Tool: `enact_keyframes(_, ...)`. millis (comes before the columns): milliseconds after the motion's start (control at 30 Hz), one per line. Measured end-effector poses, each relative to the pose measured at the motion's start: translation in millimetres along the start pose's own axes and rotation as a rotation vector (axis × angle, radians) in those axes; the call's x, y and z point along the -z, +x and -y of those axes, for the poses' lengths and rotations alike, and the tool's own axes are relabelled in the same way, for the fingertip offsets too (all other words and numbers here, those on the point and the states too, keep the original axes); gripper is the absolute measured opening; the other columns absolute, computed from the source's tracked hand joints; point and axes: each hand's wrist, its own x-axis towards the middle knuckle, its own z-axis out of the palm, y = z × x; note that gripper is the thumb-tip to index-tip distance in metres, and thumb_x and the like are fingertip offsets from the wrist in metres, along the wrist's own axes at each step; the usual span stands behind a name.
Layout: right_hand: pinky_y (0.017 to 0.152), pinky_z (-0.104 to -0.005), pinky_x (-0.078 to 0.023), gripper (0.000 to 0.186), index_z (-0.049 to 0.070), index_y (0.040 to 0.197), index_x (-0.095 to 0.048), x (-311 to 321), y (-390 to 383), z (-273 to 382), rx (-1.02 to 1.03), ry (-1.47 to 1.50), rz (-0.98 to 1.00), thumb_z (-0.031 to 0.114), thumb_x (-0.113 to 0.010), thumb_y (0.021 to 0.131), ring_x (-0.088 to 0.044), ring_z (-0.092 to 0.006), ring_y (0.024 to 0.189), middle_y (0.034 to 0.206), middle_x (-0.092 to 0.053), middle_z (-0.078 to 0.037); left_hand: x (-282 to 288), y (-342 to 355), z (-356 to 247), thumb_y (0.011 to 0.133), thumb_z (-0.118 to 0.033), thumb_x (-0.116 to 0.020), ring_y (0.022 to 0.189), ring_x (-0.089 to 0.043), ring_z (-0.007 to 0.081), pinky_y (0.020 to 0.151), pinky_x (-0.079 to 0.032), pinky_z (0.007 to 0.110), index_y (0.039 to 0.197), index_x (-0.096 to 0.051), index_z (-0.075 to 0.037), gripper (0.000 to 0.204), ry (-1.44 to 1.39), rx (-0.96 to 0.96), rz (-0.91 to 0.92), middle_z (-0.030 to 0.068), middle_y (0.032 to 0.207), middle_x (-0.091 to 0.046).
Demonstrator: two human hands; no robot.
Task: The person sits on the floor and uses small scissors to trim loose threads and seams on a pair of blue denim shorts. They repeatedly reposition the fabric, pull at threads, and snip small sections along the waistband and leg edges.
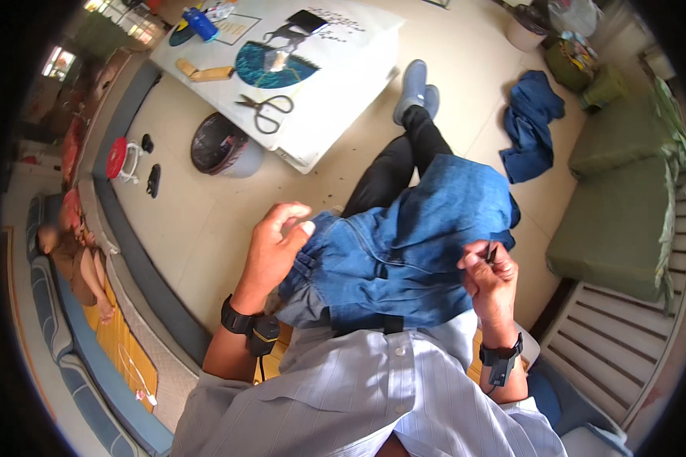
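Beyond the denim (pixel 411 228) stands a dark-lined bin (pixel 245 161); left fingers (pixel 288 209) gape, right fingers (pixel 504 268) pinch something dark (pixel 492 250).

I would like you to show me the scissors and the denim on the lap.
Scissors (pixel 259 108): head view, near the pivot.
Denim on the lap (pixel 413 242): head view, middle of the cloth.

Pale tiles are covering the floor (pixel 198 221), thin joints showing near its right edge. A white table (pixel 351 84) with a printed top is standing on it, a bin (pixel 244 162) sitting beside the table's nearest corner. A long sofa (pixel 42 293) with blue cushions is lining the floor's left edge; a red-topped stool (pixel 117 158) is standing near it. A slatted bench (pixel 593 344) is running along the right edge, carrying green bundles (pixel 613 236). Past the sofa's far end, a window (pixel 58 63) is glowing.
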Motion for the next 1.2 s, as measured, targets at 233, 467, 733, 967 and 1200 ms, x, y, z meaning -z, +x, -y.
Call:
enact_keyframes(233,0.044,-0.0222,-0.035,0.003,0.007,0.103,-0.067,70,14,-19,-0.093,0.029,-0.311,0.006,-0.069,0.100,-0.046,-0.0036,0.051,0.087,-0.073,-0.005,-85,44,-44,0.086,-0.014,-0.084,0.105,-0.071,0.0328,0.091,-0.056,0.041,0.114,-0.068,0.000,0.035,0.288,-0.375,0.565,0.0155,0.115,-0.069)
enact_keyframes(467,0.046,-0.0235,-0.036,0.020,0.009,0.119,-0.068,60,33,-32,-0.139,0.083,-0.223,0.010,-0.073,0.099,-0.045,-0.0047,0.053,0.080,-0.059,0.006,-155,39,-61,0.092,-0.033,-0.079,0.102,-0.070,0.0392,0.086,-0.057,0.049,0.108,-0.066,-0.002,0.038,0.434,-0.449,0.527,0.0158,0.108,-0.068)
enact_keyframes(733,0.076,-0.0292,-0.054,0.049,0.002,0.134,-0.064,56,32,-32,0.160,-0.428,-0.147,0.018,-0.084,0.093,-0.063,-0.0100,0.083,0.116,-0.070,-0.005,-158,76,-37,0.104,-0.023,-0.068,0.075,-0.041,0.0063,0.063,-0.036,0.030,0.077,-0.051,-0.006,0.037,-0.118,0.039,0.553,-0.0074,0.079,-0.046)
enact_keyframes(967,0.083,-0.0491,-0.057,0.043,0.002,0.122,-0.068,53,4,-26,0.081,-1.008,0.032,0.021,-0.085,0.088,-0.073,-0.0400,0.099,0.112,-0.072,-0.022,-167,90,-16,0.099,-0.022,-0.076,0.115,-0.064,0.0160,0.105,-0.048,0.031,0.134,-0.061,0.011,0.050,-0.659,0.368,0.299,0.0099,0.121,-0.071)
enact_keyframes(1200,0.072,-0.0406,-0.051,0.020,0.000,0.098,-0.066,69,4,-21,-0.016,-0.752,0.050,0.013,-0.080,0.090,-0.065,-0.0308,0.076,0.086,-0.067,-0.016,-165,100,-9,0.098,-0.022,-0.078,0.117,-0.064,0.0175,0.107,-0.049,0.033,0.138,-0.060,0.009,0.054,-0.759,0.404,0.156,0.0103,0.125,-0.071)
